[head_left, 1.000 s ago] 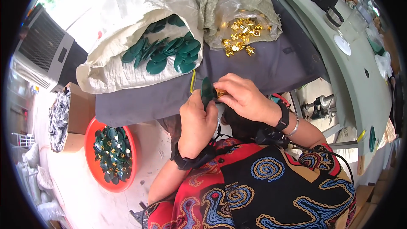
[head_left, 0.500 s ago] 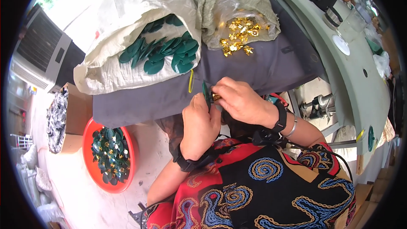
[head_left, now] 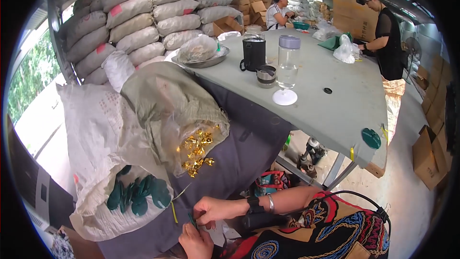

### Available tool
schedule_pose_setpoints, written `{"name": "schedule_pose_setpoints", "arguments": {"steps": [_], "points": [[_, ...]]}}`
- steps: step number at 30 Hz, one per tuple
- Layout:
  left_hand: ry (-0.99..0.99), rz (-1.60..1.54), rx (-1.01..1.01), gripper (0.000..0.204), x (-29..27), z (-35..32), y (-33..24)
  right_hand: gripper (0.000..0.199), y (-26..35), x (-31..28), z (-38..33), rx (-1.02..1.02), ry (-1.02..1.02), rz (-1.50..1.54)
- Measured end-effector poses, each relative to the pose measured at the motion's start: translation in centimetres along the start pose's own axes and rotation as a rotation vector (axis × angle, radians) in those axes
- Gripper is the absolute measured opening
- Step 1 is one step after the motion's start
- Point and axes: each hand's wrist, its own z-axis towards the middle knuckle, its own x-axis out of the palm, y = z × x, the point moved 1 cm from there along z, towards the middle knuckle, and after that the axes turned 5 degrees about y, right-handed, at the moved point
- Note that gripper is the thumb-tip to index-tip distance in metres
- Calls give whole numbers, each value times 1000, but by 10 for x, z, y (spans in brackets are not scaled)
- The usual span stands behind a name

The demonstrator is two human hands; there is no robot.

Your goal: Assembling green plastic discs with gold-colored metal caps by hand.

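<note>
Both hands meet at the near edge of the dark grey cloth (head_left: 249,148) that drapes the front of the bench. The right hand (head_left: 213,209) is curled, fingertips pinched onto a small dark green leaf piece (head_left: 192,220); the left hand (head_left: 195,243), just below it at the picture's lower edge, is also closed around the same piece — the grip itself is partly hidden between the fingers. One thin yellow strip (head_left: 173,212) lies on the cloth just left of the hands.

Two open sacks rest on the cloth's left side. The white sack (head_left: 91,163) spills a cluster of dark green leaf shapes (head_left: 139,194), about eight showing, overlapping too much to count surely. The olive sack (head_left: 167,105) beside it spills a heap of small gold pieces (head_left: 196,151) — too many and too small to count.

Farther back, the pale green bench top (head_left: 335,96) carries one clear bottle (head_left: 288,67) with a grey cap, one black mug (head_left: 253,53), one small metal cup (head_left: 266,76), one metal bowl (head_left: 203,60) holding a plastic bag, and one green disc (head_left: 371,138) near its right corner. Two people stand at the far end. Stacked grey sacks (head_left: 139,19) fill the back left.
</note>
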Motion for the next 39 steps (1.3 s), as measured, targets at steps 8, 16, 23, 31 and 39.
{"name": "schedule_pose_setpoints", "arguments": {"steps": [8,16,23,31,39], "points": [[-26,-123,-184,11,6,-3,4,16,-4,-1,7,13,-41,-151],[56,-308,-326,27,-2,-2,4,20,-5,7,3,-391,-146,-566],[43,-325,-336,25,2,-6,7,20,8,14,-5,-360,-163,-705],[1,-220,-354,26,-9,-10,3,20,-2,16,12,-482,-111,-567],[-128,-665,-589,8,-30,-16,47,29,13,3,15,-125,-3,-312]]}}
